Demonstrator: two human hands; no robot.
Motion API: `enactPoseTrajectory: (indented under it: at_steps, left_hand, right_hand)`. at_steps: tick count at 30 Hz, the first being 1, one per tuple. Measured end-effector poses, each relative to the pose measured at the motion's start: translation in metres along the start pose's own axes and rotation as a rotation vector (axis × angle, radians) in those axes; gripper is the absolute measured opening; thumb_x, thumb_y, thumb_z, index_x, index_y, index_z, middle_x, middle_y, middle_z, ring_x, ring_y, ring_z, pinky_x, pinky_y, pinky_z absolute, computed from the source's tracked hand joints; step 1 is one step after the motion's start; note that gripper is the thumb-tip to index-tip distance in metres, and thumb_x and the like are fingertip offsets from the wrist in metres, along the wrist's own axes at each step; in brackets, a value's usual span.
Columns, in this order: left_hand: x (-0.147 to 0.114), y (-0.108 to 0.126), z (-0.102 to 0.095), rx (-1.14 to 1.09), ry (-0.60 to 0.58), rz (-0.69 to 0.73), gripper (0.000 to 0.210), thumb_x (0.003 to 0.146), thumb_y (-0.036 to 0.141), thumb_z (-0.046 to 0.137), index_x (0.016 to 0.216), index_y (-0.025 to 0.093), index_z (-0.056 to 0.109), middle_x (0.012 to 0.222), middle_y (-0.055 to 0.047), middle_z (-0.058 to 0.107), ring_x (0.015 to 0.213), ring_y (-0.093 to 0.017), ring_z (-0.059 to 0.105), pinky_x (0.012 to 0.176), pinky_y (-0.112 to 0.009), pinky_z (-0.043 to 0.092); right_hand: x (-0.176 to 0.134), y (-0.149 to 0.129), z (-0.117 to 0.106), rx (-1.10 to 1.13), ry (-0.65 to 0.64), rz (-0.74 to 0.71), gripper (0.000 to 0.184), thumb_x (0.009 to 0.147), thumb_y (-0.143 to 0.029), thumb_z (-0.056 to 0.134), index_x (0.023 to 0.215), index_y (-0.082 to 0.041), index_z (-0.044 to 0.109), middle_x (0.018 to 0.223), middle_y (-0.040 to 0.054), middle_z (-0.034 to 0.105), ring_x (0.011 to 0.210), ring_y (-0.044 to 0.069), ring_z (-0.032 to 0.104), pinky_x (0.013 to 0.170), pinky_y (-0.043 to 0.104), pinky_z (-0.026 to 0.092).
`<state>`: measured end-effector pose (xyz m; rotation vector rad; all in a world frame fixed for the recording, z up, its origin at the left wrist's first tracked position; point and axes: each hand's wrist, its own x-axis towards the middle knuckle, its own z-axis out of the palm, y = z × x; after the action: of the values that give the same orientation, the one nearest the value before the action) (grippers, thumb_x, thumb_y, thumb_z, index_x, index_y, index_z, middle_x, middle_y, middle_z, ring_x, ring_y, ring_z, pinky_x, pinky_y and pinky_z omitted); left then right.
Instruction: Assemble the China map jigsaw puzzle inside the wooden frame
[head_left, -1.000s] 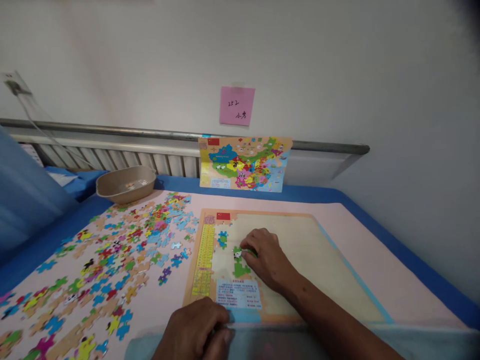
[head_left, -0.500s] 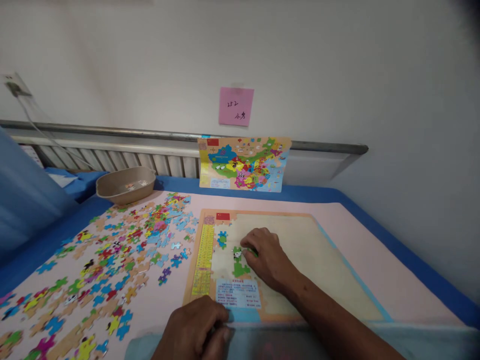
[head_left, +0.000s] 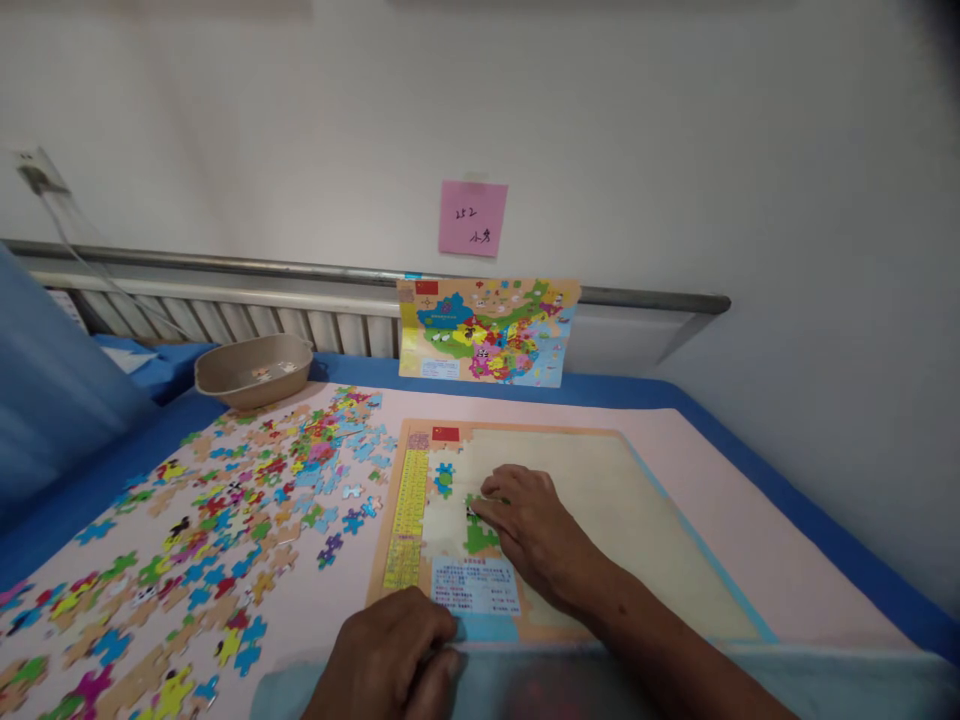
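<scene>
Resting over the board in the head view, the right hand is touching green pieces at nine o'clock of its middle. Its fingers are sitting close together; whether they are pinching a piece, I cannot tell. At seven o'clock, the left hand is lying curled at the board's edge, perhaps for steadying; its grip is not showing clearly. Loose pieces are lying spread toward nine o'clock, likely for easy viewing. The printed map is standing at twelve o'clock, presumably for hands-free reading.
</scene>
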<state>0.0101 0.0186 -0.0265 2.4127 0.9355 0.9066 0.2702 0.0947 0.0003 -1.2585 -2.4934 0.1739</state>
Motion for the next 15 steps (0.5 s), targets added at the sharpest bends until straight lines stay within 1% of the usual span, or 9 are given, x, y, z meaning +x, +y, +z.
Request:
enactPoseTrajectory:
  at_steps: [3, 7, 11, 15]
  left_hand:
    - [0.0002, -0.0004, 0.0003, 0.006, -0.005, -0.016, 0.009, 0.093, 0.014, 0.058, 0.093, 0.023, 0.062, 0.082, -0.001, 0.072, 0.072, -0.016, 0.071, 0.064, -0.024, 0.053]
    - [0.0028, 0.0023, 0.0011, 0.028, 0.034, -0.002, 0.011, 0.092, 0.014, 0.054, 0.091, 0.022, 0.061, 0.077, -0.001, 0.07, 0.067, -0.016, 0.07, 0.06, -0.024, 0.05]
    - [0.0041, 0.0038, 0.0014, 0.028, 0.064, 0.006, 0.012, 0.093, 0.015, 0.052, 0.089, 0.022, 0.061, 0.075, -0.001, 0.07, 0.067, -0.015, 0.07, 0.06, -0.024, 0.049]
    - [0.0042, 0.0043, 0.0001, 0.026, 0.053, 0.003, 0.013, 0.093, 0.015, 0.051, 0.089, 0.022, 0.061, 0.076, 0.0, 0.07, 0.067, -0.015, 0.07, 0.06, -0.024, 0.049]
  right_hand:
    - [0.0, 0.0007, 0.0012, 0.0, 0.005, -0.007, 0.041, 0.085, 0.0, 0.063, 0.114, -0.026, 0.072, 0.122, 0.0064, 0.067, 0.126, 0.03, 0.05, 0.103, 0.047, 0.033]
    - [0.0, 0.0005, 0.0004, 0.012, 0.001, -0.01, 0.038, 0.085, 0.0, 0.063, 0.113, -0.025, 0.071, 0.121, 0.0074, 0.067, 0.125, 0.03, 0.05, 0.102, 0.047, 0.033]
    - [-0.0003, 0.0014, -0.0011, 0.01, -0.014, -0.028, 0.035, 0.086, -0.001, 0.063, 0.111, -0.024, 0.07, 0.123, 0.0071, 0.067, 0.125, 0.03, 0.051, 0.101, 0.047, 0.033]
    - [-0.0001, 0.0033, -0.0017, -0.013, -0.046, -0.047, 0.036, 0.089, -0.001, 0.062, 0.115, -0.025, 0.069, 0.124, 0.0066, 0.068, 0.129, 0.03, 0.05, 0.104, 0.048, 0.032]
